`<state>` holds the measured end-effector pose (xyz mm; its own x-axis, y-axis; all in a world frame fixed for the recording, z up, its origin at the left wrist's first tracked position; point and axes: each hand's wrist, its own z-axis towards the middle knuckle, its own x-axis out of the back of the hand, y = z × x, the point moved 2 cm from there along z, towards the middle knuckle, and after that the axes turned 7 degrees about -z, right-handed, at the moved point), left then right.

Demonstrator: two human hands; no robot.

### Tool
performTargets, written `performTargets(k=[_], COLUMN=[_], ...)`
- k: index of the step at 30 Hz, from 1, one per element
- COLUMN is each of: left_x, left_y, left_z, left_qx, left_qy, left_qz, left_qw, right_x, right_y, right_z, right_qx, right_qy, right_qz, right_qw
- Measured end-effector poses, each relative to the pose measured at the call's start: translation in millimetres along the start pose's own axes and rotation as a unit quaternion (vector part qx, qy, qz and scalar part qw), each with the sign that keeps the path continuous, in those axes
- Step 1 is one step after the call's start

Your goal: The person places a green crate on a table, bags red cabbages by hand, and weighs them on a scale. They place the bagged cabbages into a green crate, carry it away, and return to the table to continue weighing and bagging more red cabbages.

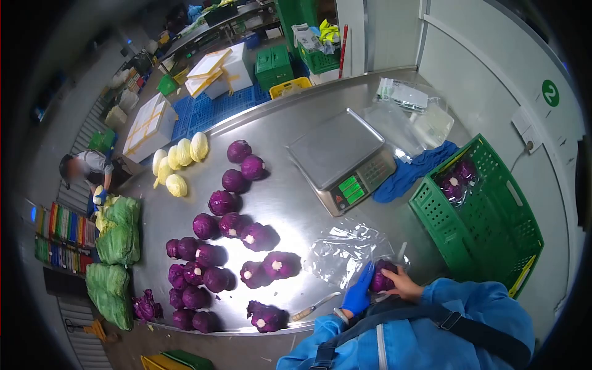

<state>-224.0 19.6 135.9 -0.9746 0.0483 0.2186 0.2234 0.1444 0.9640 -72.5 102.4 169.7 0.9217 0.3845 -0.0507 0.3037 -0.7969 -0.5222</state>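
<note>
Near the front edge of the steel table, a red cabbage (382, 279) is held between my two hands. My left hand (357, 296), in a blue glove, presses against its left side with the fingers stretched out. My bare right hand (404, 285) grips it from the right. Just beyond them lies a clear plastic bag (345, 253), crumpled and shiny. A knife (316, 306) with a light handle rests left of my gloved hand. Many more red cabbages (230, 225) are spread over the table's left half, one (267, 317) close to the knife.
A digital scale (339, 154) stands beyond the bag, with a blue cloth (410, 172) beside it. On the right, a green crate (487, 216) holds bagged red cabbages. Yellow-white napa cabbages (179, 154) lie far left. A co-worker (92, 166) bends near green sacks (117, 234).
</note>
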Motion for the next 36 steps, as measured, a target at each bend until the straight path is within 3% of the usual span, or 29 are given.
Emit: performTargets(k=[3,4,5,6,7,8,10,11,12,15,16,18,20,21,23,25,27,29,31,32,35,36], left_x=[7.6,7.4,6.4,6.1,10.4,17.0,26.8,35.6,42.4,62.3,66.8,60.7,50.7,48.2,30.5,9.8,-4.3,-14.0,-28.0,-35.6,-63.9,-69.2], left_y=[5.1,7.1,8.0,2.2,1.3,2.6,14.9,33.0,47.2,71.5,74.2,66.7,71.0,86.1,84.8,87.3,88.8,78.0,63.3,54.2,37.9,28.4], left_z=[-10.0,-13.5,-15.5,-16.7,-17.0,-17.6,-17.6,-19.2,-21.5,-31.5,-38.8,-55.5,-78.8,-88.2,-116.6,-139.6,-153.4,-172.2,-196.3,-204.5,-220.2,-222.4], left_qx=[-0.064,-0.068,-0.073,-0.097,-0.096,-0.096,-0.122,-0.082,-0.084,-0.138,-0.184,-0.175,-0.172,-0.181,-0.139,-0.098,-0.021,0.290,0.300,0.305,0.262,0.269], left_qy=[-0.018,-0.030,-0.043,-0.021,-0.020,-0.020,-0.012,-0.033,-0.042,-0.002,0.020,0.065,0.122,0.151,0.170,0.294,0.358,0.218,0.183,0.168,0.268,0.271], left_qz=[-0.006,-0.002,0.002,0.004,0.004,0.002,0.000,0.001,0.029,0.090,0.153,0.006,-0.005,0.063,0.093,0.150,0.189,0.270,0.247,0.235,0.009,-0.118], left_qw=[0.998,0.997,0.996,0.995,0.995,0.995,0.992,0.996,0.995,0.986,0.971,0.982,0.978,0.970,0.971,0.939,0.914,0.892,0.903,0.908,0.927,0.917], right_x=[20.9,24.0,20.1,8.1,-6.6,-18.7,-16.2,-15.2,-11.9,-3.5,0.2,8.5,24.5,30.7,36.0,39.5,45.7,54.3,60.9,64.0,61.3,50.4], right_y=[37.4,43.3,33.6,13.5,-5.0,-20.2,-13.8,-6.5,-1.4,-14.8,-16.2,-5.7,17.9,32.7,57.3,71.6,71.7,79.0,77.1,75.7,67.6,57.4], right_z=[15.5,14.2,-2.2,-26.8,-47.9,-58.9,-31.6,-13.4,3.7,-25.1,-44.0,-65.5,-74.1,-77.0,-83.8,-98.5,-101.6,-99.5,-101.0,-103.3,-119.7,-133.3], right_qx=[0.055,0.140,0.266,0.380,0.473,0.490,0.464,0.450,0.349,0.490,0.477,0.461,0.438,0.445,0.465,0.455,0.473,0.469,0.476,0.395,0.542,0.555], right_qy=[-0.053,-0.070,0.033,0.135,0.232,0.287,0.251,0.232,0.207,0.244,0.227,0.204,0.156,0.143,0.115,0.095,0.069,0.040,0.028,0.000,0.056,0.043], right_qz=[-0.053,-0.130,-0.269,-0.395,-0.500,-0.519,-0.573,-0.599,-0.629,-0.590,-0.587,-0.606,-0.629,-0.620,-0.598,-0.589,-0.562,-0.585,-0.610,-0.678,-0.660,-0.651], right_qw=[0.996,0.979,0.925,0.826,0.687,0.639,0.627,0.621,0.663,0.593,0.614,0.616,0.623,0.630,0.642,0.661,0.675,0.660,0.633,0.621,0.517,0.517])
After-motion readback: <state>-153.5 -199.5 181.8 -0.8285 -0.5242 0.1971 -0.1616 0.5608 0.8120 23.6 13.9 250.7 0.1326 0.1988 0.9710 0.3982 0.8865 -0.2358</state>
